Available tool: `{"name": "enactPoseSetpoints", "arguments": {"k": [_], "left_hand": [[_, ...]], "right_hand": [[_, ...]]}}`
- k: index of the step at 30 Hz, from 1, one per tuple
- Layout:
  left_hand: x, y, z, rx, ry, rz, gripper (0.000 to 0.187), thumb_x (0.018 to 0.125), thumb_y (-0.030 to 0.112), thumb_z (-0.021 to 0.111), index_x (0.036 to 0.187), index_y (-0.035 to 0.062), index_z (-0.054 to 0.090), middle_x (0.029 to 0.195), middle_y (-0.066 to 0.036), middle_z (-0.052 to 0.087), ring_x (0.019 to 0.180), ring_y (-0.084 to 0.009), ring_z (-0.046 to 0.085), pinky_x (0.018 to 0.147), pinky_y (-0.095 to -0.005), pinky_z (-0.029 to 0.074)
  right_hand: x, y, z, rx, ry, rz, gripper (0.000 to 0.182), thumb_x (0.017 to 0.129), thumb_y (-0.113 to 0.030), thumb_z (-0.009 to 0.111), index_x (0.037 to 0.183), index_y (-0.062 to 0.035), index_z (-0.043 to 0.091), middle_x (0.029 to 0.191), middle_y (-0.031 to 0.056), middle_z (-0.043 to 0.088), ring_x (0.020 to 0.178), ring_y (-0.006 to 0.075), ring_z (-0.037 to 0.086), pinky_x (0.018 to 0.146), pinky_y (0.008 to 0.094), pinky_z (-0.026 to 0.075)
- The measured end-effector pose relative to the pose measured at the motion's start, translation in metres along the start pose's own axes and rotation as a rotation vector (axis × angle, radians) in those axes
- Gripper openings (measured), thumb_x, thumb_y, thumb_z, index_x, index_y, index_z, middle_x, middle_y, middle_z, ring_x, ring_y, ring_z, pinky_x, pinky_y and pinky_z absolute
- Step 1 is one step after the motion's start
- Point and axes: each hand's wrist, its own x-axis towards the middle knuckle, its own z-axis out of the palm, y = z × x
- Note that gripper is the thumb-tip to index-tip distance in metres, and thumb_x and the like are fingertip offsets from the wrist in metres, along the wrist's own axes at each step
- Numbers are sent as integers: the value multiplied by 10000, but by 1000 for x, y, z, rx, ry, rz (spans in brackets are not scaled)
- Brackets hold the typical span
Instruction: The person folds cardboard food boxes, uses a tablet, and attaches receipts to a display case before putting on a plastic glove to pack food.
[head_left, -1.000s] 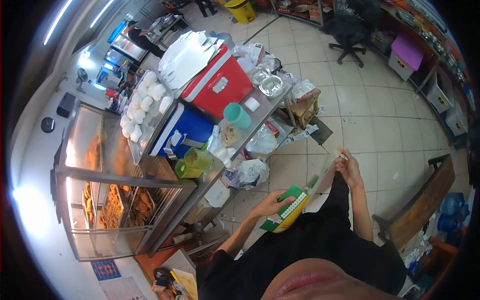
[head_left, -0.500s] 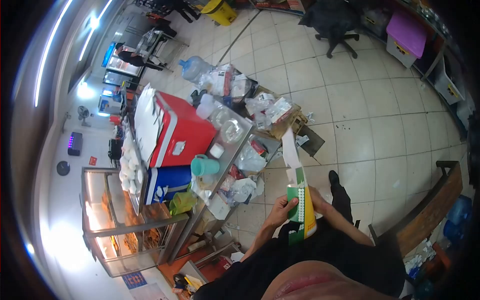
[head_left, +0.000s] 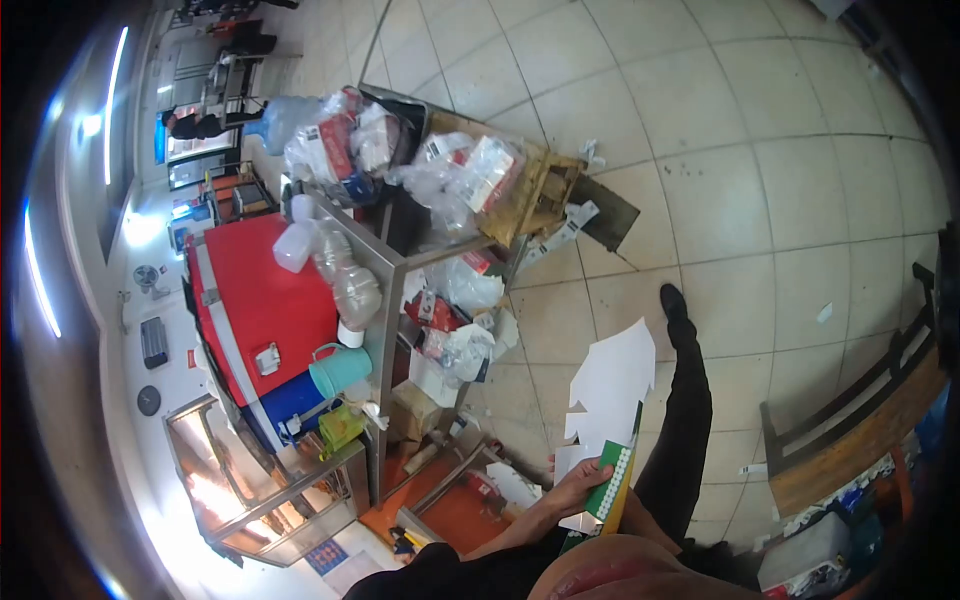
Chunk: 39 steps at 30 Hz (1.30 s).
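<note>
A green and yellow printed cardboard carton (head_left: 613,482) with a row of white dots is between my hands, close to my body. Its plain white inner side, a broad panel with cut flaps (head_left: 612,385), spreads out away from me. My left hand (head_left: 578,487) grips the green edge, thumb on top of the printed face. Behind the yellow side is my right hand (head_left: 636,516), partly hidden by the carton, with its fingers closed around that edge.
To the left, a metal table (head_left: 385,330) bears a red cooler (head_left: 270,300), a turquoise mug (head_left: 340,371) and plastic bottles. Bagged packages (head_left: 465,180) crowd a wooden crate. A glass food cabinet (head_left: 270,500) stands nearer, and a wooden bench (head_left: 850,430) is at the right.
The carton has tilted and come lower and nearer to my body, so more of its white inner side shows. Both hands keep hold. My head view has shifted.
</note>
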Motion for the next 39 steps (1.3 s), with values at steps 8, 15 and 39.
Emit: {"name": "enactPoseSetpoints", "arguments": {"k": [8, 15, 39], "left_hand": [[-33, -5, 5, 18, -33, 73, 253, 964, 247, 555, 1085, 35, 623, 946, -5, 678, 786, -69, 631, 739, -228, 512], [-122, -41, -11, -117, -88, 486, 285, 950, 265, 578, 1109, 32, 610, 985, -11, 675, 808, -69, 633, 725, -227, 514], [-141, -228, -124, -1704, 1176, 2231, 247, 981, 207, 519, 1099, 4, 595, 961, -49, 658, 833, -103, 641, 741, -236, 527]], "right_hand": [[-59, 7, -13, -367, 201, 46, 351, 933, -286, 558, 1189, -48, 537, 1063, 72, 609, 910, 166, 600, 775, 293, 495], [-24, -13, 36, -1180, 109, 87, 340, 929, -281, 564, 1175, -46, 547, 1059, 77, 612, 908, 169, 600, 774, 295, 493], [176, 334, -59, -1845, -2879, 1829, 307, 919, -263, 584, 1127, -37, 583, 1046, 93, 624, 903, 179, 601, 773, 303, 488]]}}
